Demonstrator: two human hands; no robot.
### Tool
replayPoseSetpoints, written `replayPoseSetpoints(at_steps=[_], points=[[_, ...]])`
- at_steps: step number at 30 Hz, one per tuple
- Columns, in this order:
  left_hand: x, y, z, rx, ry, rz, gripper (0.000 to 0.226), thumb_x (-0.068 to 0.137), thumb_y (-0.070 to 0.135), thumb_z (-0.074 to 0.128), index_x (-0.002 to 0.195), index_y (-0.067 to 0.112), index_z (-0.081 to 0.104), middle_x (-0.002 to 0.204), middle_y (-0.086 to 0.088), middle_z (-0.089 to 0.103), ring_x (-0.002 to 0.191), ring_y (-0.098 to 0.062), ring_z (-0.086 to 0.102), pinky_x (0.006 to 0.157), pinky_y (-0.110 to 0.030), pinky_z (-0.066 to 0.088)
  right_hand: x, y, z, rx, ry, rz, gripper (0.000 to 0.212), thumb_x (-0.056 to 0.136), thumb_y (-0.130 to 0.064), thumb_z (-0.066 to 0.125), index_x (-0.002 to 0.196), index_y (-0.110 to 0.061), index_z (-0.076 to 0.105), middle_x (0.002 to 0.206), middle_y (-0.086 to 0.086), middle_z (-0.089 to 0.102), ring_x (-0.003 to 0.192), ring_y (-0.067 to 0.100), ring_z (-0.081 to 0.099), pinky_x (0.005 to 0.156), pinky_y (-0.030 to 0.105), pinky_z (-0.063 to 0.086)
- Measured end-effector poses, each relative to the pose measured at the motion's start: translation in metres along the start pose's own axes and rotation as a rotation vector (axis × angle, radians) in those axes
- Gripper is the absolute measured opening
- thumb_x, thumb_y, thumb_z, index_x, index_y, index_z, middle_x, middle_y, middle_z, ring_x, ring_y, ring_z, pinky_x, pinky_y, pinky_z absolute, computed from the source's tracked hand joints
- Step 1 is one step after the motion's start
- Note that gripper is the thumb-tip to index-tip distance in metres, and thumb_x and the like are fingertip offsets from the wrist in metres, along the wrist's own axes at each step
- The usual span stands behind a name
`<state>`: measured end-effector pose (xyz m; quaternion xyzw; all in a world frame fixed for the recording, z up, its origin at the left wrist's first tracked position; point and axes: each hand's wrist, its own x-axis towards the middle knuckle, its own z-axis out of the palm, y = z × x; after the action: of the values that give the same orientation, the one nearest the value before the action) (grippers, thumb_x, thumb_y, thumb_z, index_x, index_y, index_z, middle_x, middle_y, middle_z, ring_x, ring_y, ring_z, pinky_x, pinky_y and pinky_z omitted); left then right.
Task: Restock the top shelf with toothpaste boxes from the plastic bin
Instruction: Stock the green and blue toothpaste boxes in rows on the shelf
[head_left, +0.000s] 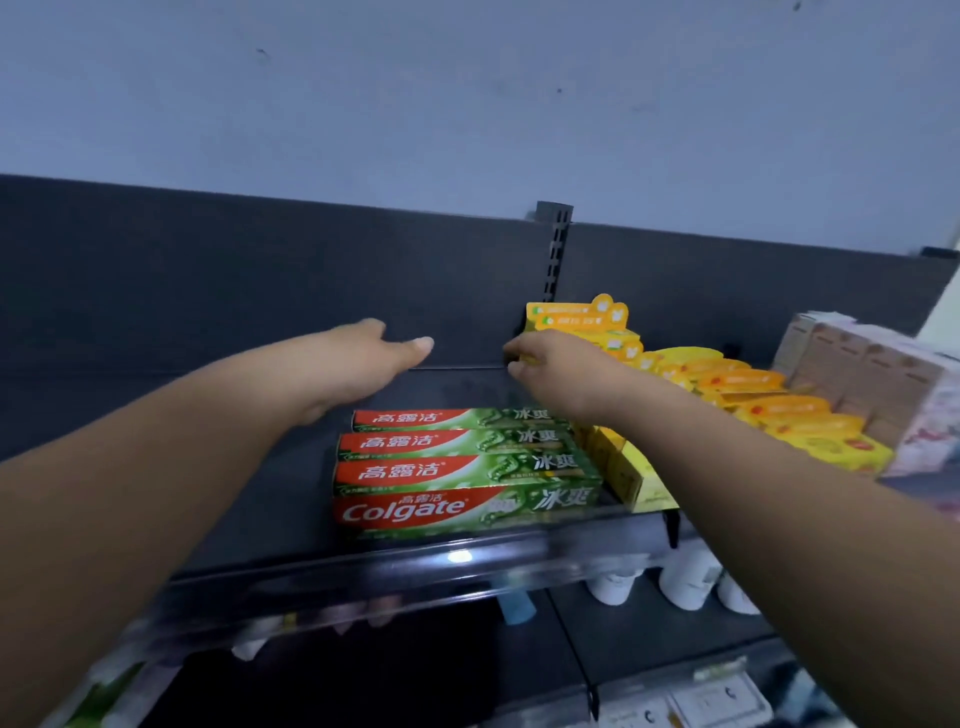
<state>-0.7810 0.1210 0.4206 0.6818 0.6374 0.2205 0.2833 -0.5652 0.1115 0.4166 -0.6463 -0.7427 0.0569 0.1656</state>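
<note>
Head view: four red-and-green Colgate toothpaste boxes (467, 470) lie flat on the top shelf (270, 499). They are packed side by side in one row that runs from the clear front rail (415, 577) towards the back. The front box shows its Colgate face, and the other three show their tops. The plastic bin is out of sight.

The left hand (363, 358) reaches over the bare shelf behind the row, with fingers straight and together, thumb out, holding nothing. The right hand (556, 371) is just beyond the fourth box. Its fingers are curled and pinch the near edge of the rearmost yellow pack (576, 314).

To the right of the toothpaste, touching it, a long line of yellow and orange packs (779, 410) runs front to back, too blurred to count. Further right stands a block of pale boxes (857, 374).

Behind it all is the dark back panel (208, 270) with one slotted upright (555, 244). Three white containers (685, 579) sit on the shelf below.
</note>
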Motion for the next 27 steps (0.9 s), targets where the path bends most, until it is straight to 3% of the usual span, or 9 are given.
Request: replayPoseSetpoints(at_steps=[4,11,18,22,27], points=[[-0.016,0.024,0.011,0.084,0.030,0.132,0.084,0.088,0.067,0.043,0.153,0.022,0.014,0.158,-0.005,0.021,0.141,-0.027,0.029,0.109,-0.040,0.028,-0.027,0.009,-0.013,-0.074,0.137,-0.016,0.039,0.100,-0.031,0.044,0.137,-0.018,0.049,0.146,0.005,0.041,0.130,0.028,0.041,0.099,0.034,0.035],[-0.066,0.076,0.054,0.373,0.115,0.321,0.084,0.088,0.066,0.040,0.152,0.017,0.015,0.157,-0.008,0.022,0.142,-0.030,0.024,0.113,-0.048,0.027,-0.103,0.049,-0.043,-0.266,0.200,0.012,0.048,0.099,-0.040,0.044,0.142,-0.020,0.042,0.151,0.004,0.036,0.135,0.028,0.035,0.108,0.043,0.034],[-0.123,0.140,0.124,0.428,0.068,0.481,0.060,0.088,0.061,0.046,0.129,0.017,0.042,0.136,-0.008,0.046,0.126,-0.032,0.041,0.102,-0.048,0.037,-0.197,0.112,-0.067,-0.347,0.194,0.061,0.055,0.097,-0.044,0.046,0.146,-0.022,0.036,0.155,0.006,0.028,0.141,0.026,0.028,0.112,0.044,0.027],[-0.159,0.171,0.170,0.492,0.134,0.579,0.078,0.088,0.062,0.045,0.150,0.019,0.021,0.156,-0.005,0.025,0.143,-0.024,0.020,0.113,-0.045,0.024,-0.252,0.147,-0.079,-0.380,0.211,0.090,0.055,0.096,-0.045,0.047,0.145,-0.022,0.036,0.154,0.005,0.030,0.141,0.026,0.027,0.112,0.045,0.026],[-0.194,0.200,0.219,0.524,0.148,0.659,0.083,0.089,0.063,0.043,0.152,0.020,0.012,0.160,-0.007,0.011,0.147,-0.024,0.008,0.115,-0.045,0.013,-0.311,0.187,-0.092,-0.410,0.217,0.159,0.057,0.095,-0.047,0.048,0.144,-0.023,0.036,0.153,0.004,0.032,0.138,0.027,0.031,0.110,0.046,0.028]])
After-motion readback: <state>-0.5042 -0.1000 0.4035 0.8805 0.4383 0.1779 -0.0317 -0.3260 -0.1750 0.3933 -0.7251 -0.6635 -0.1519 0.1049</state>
